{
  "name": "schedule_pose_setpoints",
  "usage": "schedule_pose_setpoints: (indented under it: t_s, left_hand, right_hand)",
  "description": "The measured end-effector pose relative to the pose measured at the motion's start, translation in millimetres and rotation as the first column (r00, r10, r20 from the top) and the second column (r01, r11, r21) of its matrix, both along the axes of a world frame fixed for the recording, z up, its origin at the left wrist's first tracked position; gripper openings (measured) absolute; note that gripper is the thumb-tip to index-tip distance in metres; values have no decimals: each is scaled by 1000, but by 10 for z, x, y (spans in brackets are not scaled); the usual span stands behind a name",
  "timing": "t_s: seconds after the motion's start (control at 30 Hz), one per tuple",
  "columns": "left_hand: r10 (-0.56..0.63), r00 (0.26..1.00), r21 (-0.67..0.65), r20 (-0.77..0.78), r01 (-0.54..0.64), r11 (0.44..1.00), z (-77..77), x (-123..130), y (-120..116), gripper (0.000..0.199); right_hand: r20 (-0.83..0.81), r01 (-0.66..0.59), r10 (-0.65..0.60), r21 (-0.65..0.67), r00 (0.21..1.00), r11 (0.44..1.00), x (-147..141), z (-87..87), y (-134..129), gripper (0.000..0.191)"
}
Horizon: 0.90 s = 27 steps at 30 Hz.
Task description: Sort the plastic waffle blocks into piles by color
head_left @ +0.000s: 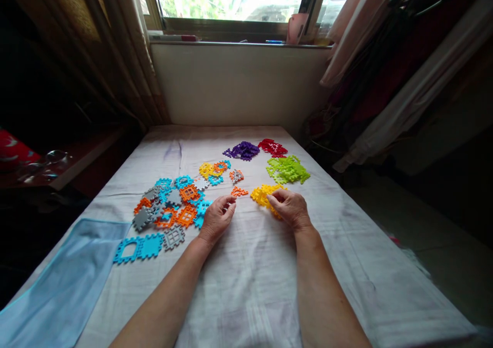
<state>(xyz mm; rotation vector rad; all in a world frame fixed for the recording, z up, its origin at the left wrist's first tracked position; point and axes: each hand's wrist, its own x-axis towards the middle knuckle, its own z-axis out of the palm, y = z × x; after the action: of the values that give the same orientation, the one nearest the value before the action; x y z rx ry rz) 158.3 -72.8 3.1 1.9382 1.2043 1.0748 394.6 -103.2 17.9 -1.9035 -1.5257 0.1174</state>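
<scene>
My right hand is closed at the right side of a heap of yellow interlocking plastic pieces, its thumb and fingers pinching a yellow piece there. My left hand hovers over the cloth with its fingers loosely curled and the thumb apart; no piece shows in it. Just beyond its fingertips lies a small orange piece. Left of that hand spreads a loose heap of blue, grey and orange square pieces, among them an orange window piece and a grey window piece.
Further back lie a purple heap, a red heap and a lime green heap. A light blue cloth bag covers the near left edge of the cloth-covered table. A window sill with a pink cup runs behind.
</scene>
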Motion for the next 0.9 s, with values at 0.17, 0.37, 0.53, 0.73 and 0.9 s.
schedule_pose_setpoints:
  t_s: [0.17,0.37,0.53,0.73,0.9]
  left_hand:
    - [12,1000,-16,-24,-13,1000,82,-16,51,23]
    - [110,940,76,-323,-90,993,235,-287,560,24]
    - [247,729,69,-639,-266,962,398,-546,1180,40]
    - [169,497,-19,-851,-351,936,463,-529,1482,60]
    - [178,474,-17,-862,-378,925,418,-489,1505,54]
  right_hand:
    - [-45,133,-129,97,991,986,19,6,7,30]
    - [-34,176,-173,239,984,955,-33,16,7,39]
    - [-44,153,-146,290,988,945,-100,24,21,39]
    - [-68,157,-143,306,987,939,-79,14,33,40]
    - [-136,229,-194,329,972,916,-44,20,37,39]
